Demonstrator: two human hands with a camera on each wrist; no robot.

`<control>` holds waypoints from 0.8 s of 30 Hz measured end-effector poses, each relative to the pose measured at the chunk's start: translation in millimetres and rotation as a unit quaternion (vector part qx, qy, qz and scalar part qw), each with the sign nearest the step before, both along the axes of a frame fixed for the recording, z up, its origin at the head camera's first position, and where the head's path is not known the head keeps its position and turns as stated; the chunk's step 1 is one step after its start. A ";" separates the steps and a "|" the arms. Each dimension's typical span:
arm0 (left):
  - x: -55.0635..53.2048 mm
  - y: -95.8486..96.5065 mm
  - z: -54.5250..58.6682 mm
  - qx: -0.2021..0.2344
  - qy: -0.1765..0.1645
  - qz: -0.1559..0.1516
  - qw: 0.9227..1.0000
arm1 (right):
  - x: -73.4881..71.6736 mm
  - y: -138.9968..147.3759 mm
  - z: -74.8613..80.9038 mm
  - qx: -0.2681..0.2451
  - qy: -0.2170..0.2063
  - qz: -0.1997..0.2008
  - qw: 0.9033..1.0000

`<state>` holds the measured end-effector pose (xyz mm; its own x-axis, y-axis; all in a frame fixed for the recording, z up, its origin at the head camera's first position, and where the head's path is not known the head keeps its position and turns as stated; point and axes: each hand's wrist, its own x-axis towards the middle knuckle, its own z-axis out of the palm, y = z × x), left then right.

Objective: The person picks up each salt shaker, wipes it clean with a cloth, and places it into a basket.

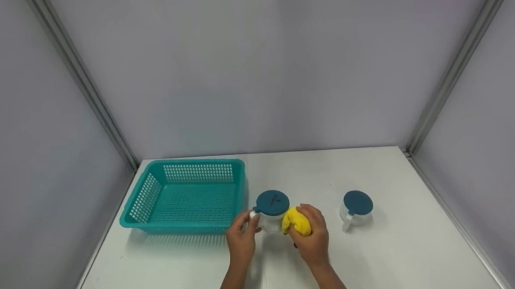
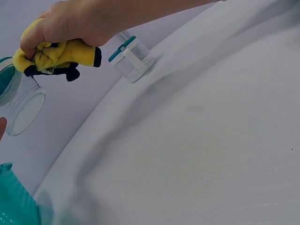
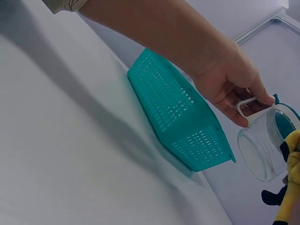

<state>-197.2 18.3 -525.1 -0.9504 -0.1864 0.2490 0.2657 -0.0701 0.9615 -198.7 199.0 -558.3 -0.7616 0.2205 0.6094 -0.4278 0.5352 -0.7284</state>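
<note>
My left hand grips the white handle of a clear glass jar with a dark teal lid. The right wrist view shows the fingers around the handle, with the jar's base off the table. Bunched in my right hand is a yellow cloth with black edging, held at the jar's right side; in the left wrist view the cloth covers part of the jar's edge. A second lidded jar with a white handle stands on the table, right of my right hand.
A teal plastic basket with perforated walls sits on the white table, left of and behind my left hand. Grey panels enclose the table at the back and both sides, joined by metal corner posts.
</note>
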 end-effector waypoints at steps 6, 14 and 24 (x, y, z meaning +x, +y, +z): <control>-0.6 1.0 -1.1 -0.003 -0.008 0.001 1.000 | 1.8 -3.2 7.4 -0.009 0.025 0.012 1.000; -0.2 1.6 -1.0 -0.004 0.014 0.010 1.000 | 0.5 -3.8 4.9 0.006 0.039 0.003 0.999; 0.0 0.2 -1.2 -0.001 0.016 0.017 1.000 | -1.3 -1.1 -8.5 0.034 0.008 -0.011 0.999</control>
<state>-197.2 18.5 -526.4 -0.9351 -0.2176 0.2798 0.2988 -0.0594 0.9525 -200.0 197.9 -566.8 -0.7467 0.1948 0.6360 -0.4267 0.5931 -0.6827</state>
